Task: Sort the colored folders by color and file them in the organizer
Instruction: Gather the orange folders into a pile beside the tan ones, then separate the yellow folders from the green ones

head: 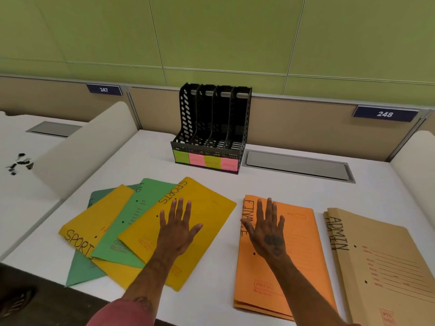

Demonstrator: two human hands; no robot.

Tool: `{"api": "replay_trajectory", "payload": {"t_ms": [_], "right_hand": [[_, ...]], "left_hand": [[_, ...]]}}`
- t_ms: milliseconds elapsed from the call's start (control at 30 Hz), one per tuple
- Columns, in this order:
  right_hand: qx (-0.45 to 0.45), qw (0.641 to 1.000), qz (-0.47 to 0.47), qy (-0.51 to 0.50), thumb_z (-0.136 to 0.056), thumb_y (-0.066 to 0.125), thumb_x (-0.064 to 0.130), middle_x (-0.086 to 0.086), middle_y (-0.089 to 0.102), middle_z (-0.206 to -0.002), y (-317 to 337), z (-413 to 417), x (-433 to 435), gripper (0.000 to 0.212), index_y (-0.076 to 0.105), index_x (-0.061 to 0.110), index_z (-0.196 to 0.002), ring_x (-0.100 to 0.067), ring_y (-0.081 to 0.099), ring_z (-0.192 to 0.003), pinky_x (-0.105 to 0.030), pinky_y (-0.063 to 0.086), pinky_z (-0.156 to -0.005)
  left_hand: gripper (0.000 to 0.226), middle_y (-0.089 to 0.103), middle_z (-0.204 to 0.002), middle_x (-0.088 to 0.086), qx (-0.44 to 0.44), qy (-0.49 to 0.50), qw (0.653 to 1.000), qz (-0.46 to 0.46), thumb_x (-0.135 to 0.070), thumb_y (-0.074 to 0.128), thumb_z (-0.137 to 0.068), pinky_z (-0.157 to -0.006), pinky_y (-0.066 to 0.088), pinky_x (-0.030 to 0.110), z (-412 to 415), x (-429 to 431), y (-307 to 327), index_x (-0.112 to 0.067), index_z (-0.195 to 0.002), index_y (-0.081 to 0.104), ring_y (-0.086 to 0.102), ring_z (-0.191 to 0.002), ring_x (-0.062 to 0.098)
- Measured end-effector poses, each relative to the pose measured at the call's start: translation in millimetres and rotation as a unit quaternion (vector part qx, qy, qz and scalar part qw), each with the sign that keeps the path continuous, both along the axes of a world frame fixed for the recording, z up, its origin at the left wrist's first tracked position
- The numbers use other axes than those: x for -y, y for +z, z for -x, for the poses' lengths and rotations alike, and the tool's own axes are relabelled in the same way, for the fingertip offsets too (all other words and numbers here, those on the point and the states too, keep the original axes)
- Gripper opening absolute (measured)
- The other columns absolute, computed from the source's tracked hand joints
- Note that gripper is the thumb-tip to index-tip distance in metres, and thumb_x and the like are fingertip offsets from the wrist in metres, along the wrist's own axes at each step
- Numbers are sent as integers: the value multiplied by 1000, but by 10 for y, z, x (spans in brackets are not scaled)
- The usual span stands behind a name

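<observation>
Two hands are lying flat on folders on the bench (282,184).
The left hand (177,228), fingers straight, is resting on the yellow SPORTS folder (208,214), the right hand (268,231) likewise on the orange FINANCE folder (302,250); the black organizer (211,128) is standing behind them.

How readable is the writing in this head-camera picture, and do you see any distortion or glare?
In the head view, the handwriting on the top yellow SPORTS folder and orange FINANCE folder is sharp; the sticky labels on the organizer are too soft to read; the partition rail bows from wide-angle distortion; lighting is even, without glare.
</observation>
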State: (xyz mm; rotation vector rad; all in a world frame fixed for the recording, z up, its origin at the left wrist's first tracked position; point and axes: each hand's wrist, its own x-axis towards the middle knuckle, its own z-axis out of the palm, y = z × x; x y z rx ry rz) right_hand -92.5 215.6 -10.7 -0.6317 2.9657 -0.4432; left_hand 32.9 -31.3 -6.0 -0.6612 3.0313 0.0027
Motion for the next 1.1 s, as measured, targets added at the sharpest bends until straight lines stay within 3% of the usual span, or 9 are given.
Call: {"api": "replay_trajectory", "payload": {"t_ms": [133,367,533,633,800,933,1100], "right_hand": [[-7,1000,-3,-9,-86,2,77,-9,-22,-162,-1,-57,290,90,-11,22,-157,-29,-16,-152,-57,4,-121],[-17,998,22,-53,-89,15,73,-14,-6,-166,24,-272,1103,90,3,18,-160,-31,-7,-154,-58,10,-121],[-16,997,35,-72,-83,2,79,-14,-6,-166,-55,-602,1671,98,3,18,-160,-30,-6,-154,-58,12,-121],[-8,995,35,-91,-84,3,79,-15,-5,-166,-131,-814,1906,98,6,17,-160,-31,-5,-154,-60,16,-119],[7,993,14,-115,-90,8,77,-14,-3,-166,-261,-1035,2056,92,8,18,-160,-32,-3,-154,-60,17,-119],[20,992,-3,-128,-88,7,77,-16,3,-166,-345,-1114,2055,95,14,16,-159,-34,4,-154,-60,22,-116],[55,988,-31,-143,-90,12,76,-12,-6,-165,-511,-1188,1986,89,4,20,-159,-31,-2,-154,-59,17,-119]], "left_hand": [[96,-16,-164,8,-13,-14,1000,-6,-76,-17,-75,-119,-1,56,-6,305,22,-22,-154,-17,-15,-151,27],[93,-11,-165,8,-12,-48,999,-19,-76,-7,-81,-119,-3,57,-104,1149,2,-20,-156,-11,-15,-151,27],[90,-13,-165,9,6,-80,997,-14,-75,-5,-83,-119,-5,56,-193,1728,-95,-21,-155,-15,-15,-151,27],[92,-11,-165,9,9,-112,994,-20,-76,-8,-82,-118,-9,55,-234,1959,-170,-21,-156,-11,-14,-151,28],[90,-10,-165,10,18,-139,990,-28,-75,0,-85,-118,-9,53,-251,2135,-312,-21,-156,-10,-14,-151,28],[94,-7,-165,10,33,-149,988,-39,-76,-7,-81,-120,-2,53,-215,2161,-385,-20,-157,-9,-12,-152,28],[97,-5,-165,11,46,-139,982,-119,-78,3,-81,-121,2,50,-181,2079,-452,-19,-158,-3,-10,-152,28]]}}
